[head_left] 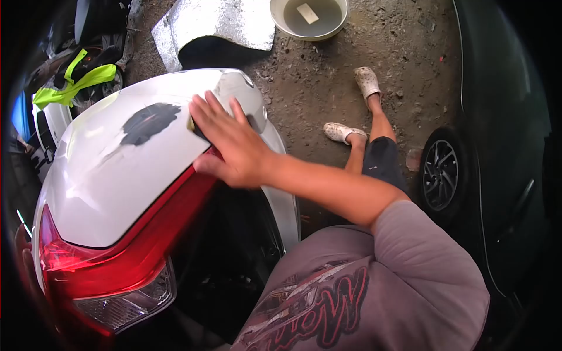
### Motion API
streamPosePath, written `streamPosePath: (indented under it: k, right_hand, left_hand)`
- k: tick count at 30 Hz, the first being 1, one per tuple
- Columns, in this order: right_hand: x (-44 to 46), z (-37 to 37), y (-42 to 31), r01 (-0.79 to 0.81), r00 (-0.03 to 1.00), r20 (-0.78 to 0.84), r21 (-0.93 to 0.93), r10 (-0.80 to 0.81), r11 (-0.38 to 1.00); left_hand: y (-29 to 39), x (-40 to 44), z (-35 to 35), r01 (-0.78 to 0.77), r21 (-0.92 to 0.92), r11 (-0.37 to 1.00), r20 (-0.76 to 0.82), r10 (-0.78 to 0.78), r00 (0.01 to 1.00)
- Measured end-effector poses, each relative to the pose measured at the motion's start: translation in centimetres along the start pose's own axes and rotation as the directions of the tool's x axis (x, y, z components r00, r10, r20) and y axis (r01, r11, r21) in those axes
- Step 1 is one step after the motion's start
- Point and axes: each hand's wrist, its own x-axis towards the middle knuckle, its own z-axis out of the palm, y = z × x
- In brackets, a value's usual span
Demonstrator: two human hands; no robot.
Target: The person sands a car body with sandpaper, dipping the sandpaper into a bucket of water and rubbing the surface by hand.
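My right hand (225,137) lies over the edge of a white vehicle body panel (99,199), near its corner above the red tail light (134,251). Its fingers are spread and bent slightly, with the thumb low beside the lamp's upper end. The edge of a small yellowish pad (191,123) shows beneath the fingers; most of it is hidden. Left of the hand, a dark grey patch (149,124) marks the white paint. My left hand is out of view.
A round basin (281,22) of cloudy water holds a pale block (307,13). Silvery foil sheeting (234,23) lies on the dirt ground. A bright yellow-green cloth (76,86) hangs at upper left. A dark car with a wheel (440,169) stands at right.
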Motion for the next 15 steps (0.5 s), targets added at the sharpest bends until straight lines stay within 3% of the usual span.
streamPosePath:
  k: [3,7,11,15]
  right_hand:
    - [-2.6,0.3,-0.3,0.013,0.999,-0.049,0.000,-0.013,1.000]
    - [-2.7,0.6,-0.2,0.039,0.996,-0.085,-0.025,-0.041,0.999]
    - [0.0,-0.2,0.1,0.021,0.996,-0.084,0.037,-0.018,0.999]
    - [-3.5,0.1,-0.6,0.040,0.998,-0.049,-0.027,-0.041,0.999]
  left_hand:
    - [-0.7,-0.2,0.3,-0.078,0.043,0.996,-0.052,0.080,0.995]
    - [0.6,-0.1,0.3,0.012,0.019,1.000,0.031,-0.013,0.999]
    - [0.4,-0.2,-0.3,0.040,0.109,0.993,-0.018,-0.038,0.999]
    - [0.0,-0.9,0.5,-0.068,0.108,0.992,-0.039,0.073,0.997]
